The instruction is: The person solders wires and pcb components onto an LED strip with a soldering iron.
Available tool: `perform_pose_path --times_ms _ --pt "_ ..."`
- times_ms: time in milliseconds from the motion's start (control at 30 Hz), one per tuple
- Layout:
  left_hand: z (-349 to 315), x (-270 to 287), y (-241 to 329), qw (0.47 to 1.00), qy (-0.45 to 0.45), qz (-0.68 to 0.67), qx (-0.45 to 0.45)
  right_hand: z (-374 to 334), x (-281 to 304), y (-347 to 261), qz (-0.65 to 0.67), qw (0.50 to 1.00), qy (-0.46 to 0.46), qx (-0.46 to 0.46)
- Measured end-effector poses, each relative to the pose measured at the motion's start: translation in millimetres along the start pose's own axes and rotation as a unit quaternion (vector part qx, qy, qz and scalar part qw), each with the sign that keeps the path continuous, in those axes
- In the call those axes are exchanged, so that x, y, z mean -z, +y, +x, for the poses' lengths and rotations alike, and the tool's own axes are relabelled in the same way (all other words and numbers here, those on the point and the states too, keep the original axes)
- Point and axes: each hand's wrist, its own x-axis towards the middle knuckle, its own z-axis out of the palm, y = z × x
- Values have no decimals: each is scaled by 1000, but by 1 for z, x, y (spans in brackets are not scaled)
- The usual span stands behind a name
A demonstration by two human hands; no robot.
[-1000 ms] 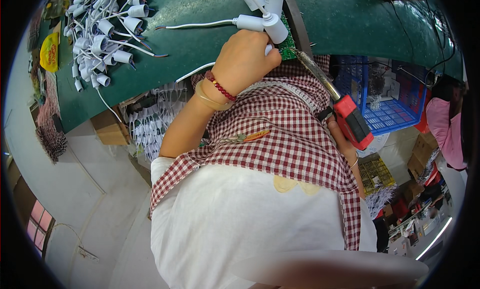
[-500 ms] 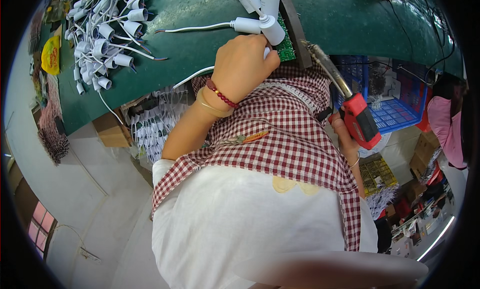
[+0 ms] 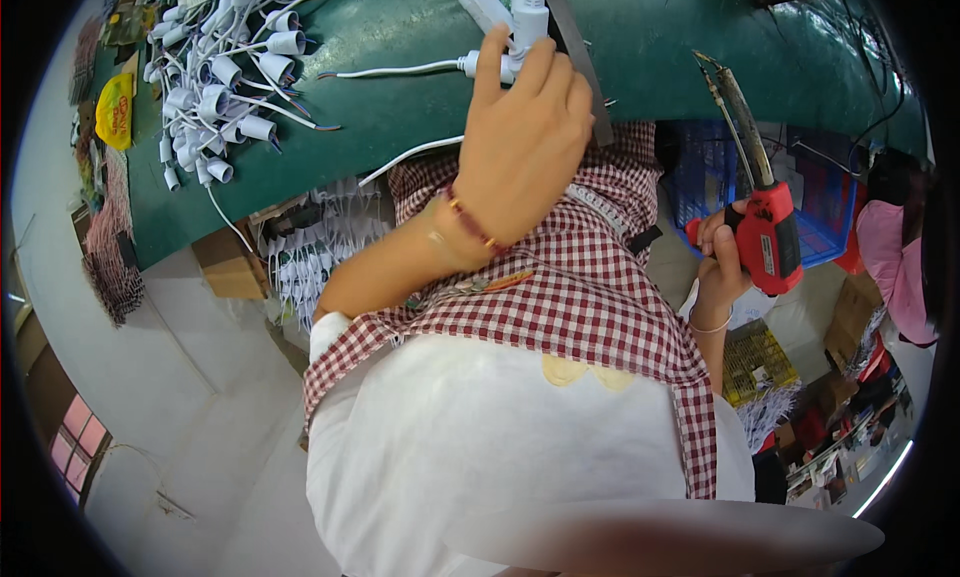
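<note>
In the head view, the left grip [image 3: 528,137] has fingers partly spread at the white sockets [image 3: 530,22] just ahead on the counter [image 3: 390,107]; its thumb is hidden, so I cannot tell whether it pinches one. The sockets look light, stiff and slick, best held round the body, not by the soft cable [image 3: 400,70] leftward. The right grip [image 3: 722,265] wraps the iron [image 3: 770,239], its likely hot barrel [image 3: 747,122] ahead.

Your view is bright: a glowing tube [image 3: 885,478] at four o'clock, glare on the bench [image 3: 660,37] towards two, a defocused pale shape [image 3: 665,540] at five, bowed dark edges.
</note>
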Motion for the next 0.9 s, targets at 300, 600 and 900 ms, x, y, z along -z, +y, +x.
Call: perform_pose_path --times_ms 300,600,900 --pt "14 -12 20 984 -137 113 -15 -9 6 4 39 998 47 30" --pt "47 -25 -26 999 25 43 -12 7 0 4 9 999 22 49" --pt "3 2 -57 969 14 163 183 14 4 10 70 996 25 47"
